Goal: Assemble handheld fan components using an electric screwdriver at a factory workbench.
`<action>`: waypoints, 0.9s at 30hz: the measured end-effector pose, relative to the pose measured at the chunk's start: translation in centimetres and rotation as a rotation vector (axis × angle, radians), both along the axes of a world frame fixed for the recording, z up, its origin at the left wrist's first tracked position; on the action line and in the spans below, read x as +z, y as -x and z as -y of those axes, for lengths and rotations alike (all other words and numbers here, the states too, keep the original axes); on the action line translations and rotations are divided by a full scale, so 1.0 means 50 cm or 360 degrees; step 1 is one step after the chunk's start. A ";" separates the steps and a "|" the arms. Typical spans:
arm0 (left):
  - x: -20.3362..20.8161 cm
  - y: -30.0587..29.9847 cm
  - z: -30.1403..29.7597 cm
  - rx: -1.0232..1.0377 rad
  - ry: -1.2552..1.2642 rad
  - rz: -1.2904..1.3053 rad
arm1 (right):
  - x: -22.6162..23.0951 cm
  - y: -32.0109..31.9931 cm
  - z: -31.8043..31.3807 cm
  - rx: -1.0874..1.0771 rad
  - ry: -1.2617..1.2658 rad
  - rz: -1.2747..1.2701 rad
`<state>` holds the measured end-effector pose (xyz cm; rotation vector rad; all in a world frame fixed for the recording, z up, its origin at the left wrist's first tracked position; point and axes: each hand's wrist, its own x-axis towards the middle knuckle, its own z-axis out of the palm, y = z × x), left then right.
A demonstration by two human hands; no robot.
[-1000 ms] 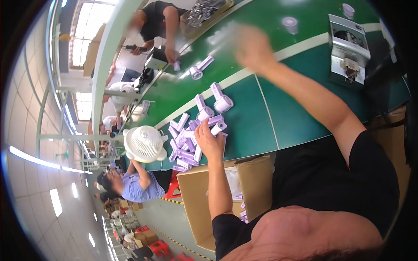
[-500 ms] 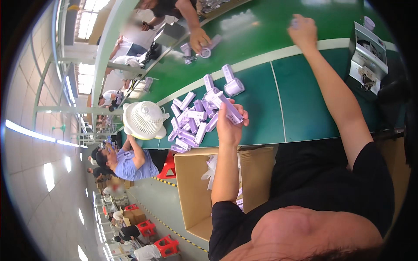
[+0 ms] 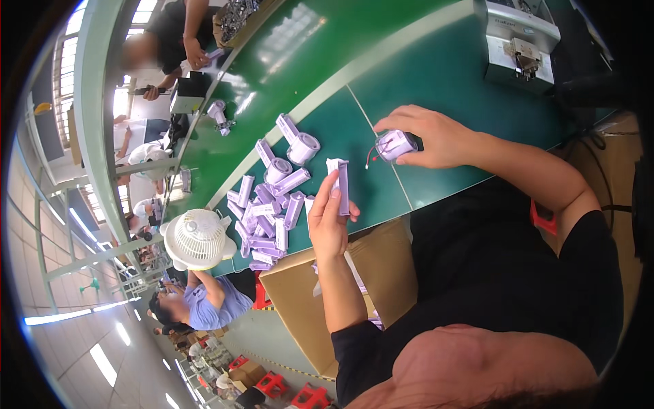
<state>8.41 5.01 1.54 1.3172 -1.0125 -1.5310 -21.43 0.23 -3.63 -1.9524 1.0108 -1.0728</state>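
Note:
My left hand grips a long, narrow purple plastic handle housing, standing nearly upright between thumb and fingers over the mat's near edge. To its right, my right hand has thumb and fingers around a round purple motor housing. Thin red and dark wires hang from the round part's left side. The two parts are apart. Left of my left hand lies a heap of loose purple handle housings. Just beyond the heap rest two purple pieces with round heads, one of them a round-headed unit with its handle attached.
A white fan stands left of the heap. A metal bench machine sits at the far right. An open cardboard box is below the table edge. Across the glossy green belt, a co-worker's hand holds a purple part.
My right hand has come back from the far belt to the mat with the round housing. The handle housing in my left hand has turned more upright. The view has swung.

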 end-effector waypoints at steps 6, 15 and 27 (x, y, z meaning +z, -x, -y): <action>-0.021 -0.006 -0.015 -0.0382 0.0002 -0.0296 | -0.015 -0.028 0.015 -0.0013 0.0540 -0.0024; -0.028 -0.014 -0.018 -0.0353 -0.0082 -0.0211 | -0.021 -0.031 0.002 -0.0017 0.0739 0.0003; -0.083 -0.051 -0.012 -0.0586 0.0194 -0.0658 | -0.013 -0.047 -0.005 -0.0174 0.0459 0.0252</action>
